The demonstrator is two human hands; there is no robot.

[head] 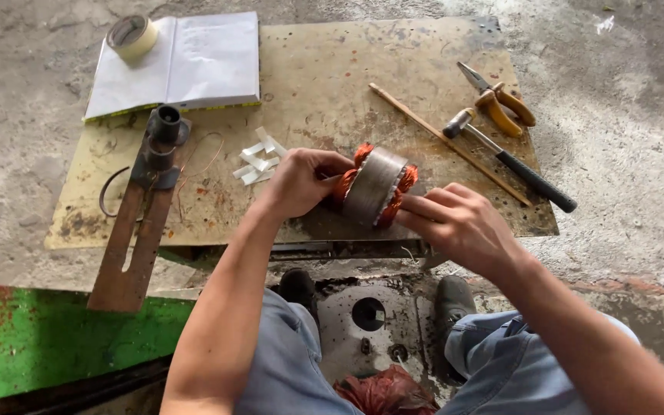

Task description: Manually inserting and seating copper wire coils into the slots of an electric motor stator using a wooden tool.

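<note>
Left hand (301, 180) pinches motor core (376, 186) coil end | right hand (455, 223) closed on opposite end | advice: keep core steady, avoid nicking copper wire.

stator (376, 186) | grey steel ring core, copper windings bulging at both ends | tilted on edge | centre of board, near front edge

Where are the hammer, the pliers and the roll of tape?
hammer (536, 181): head view, on its black handle.
pliers (510, 111): head view, on the yellow grips.
roll of tape (134, 37): head view, on its top rim.
</note>
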